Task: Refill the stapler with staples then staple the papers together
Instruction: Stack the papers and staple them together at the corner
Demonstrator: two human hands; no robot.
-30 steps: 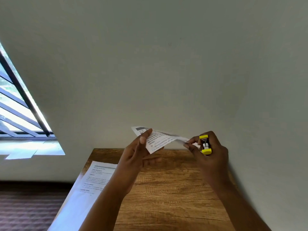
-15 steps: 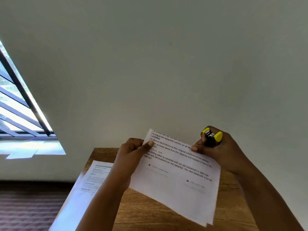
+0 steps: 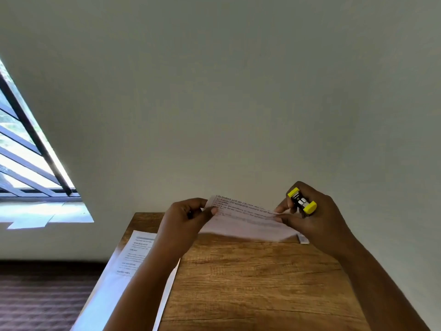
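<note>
Left hand: the left hand [image 3: 188,218] pinches the near-left corner of the papers [image 3: 248,223], thumb on top and fingers curled beneath.
Right hand: the right hand [image 3: 310,218] pinches the papers' right end between thumb and forefinger, while its other fingers curl round the stapler [image 3: 301,203].
Papers: held in the air above the far edge of the table [image 3: 250,283], at about 12 o'clock from the person, tilted nearly edge-on.
Stapler: small, black with yellow ends, in the right hand at about 1 o'clock, just above the papers' right end.
Doing the step well: judging from this, the sheets are being squared up; keep the edges flush, hold one corner firm, then feed that corner fully into the stapler's mouth before squeezing.
Materials: thin, floppy white sheets with printed black text; hard plastic stapler; smooth wood-grain tabletop.
Also present: another printed sheet [image 3: 133,261] overhangs the table's left edge at 9 o'clock; a small pale strip [image 3: 303,240] lies below the right hand, too unclear to identify.
</note>
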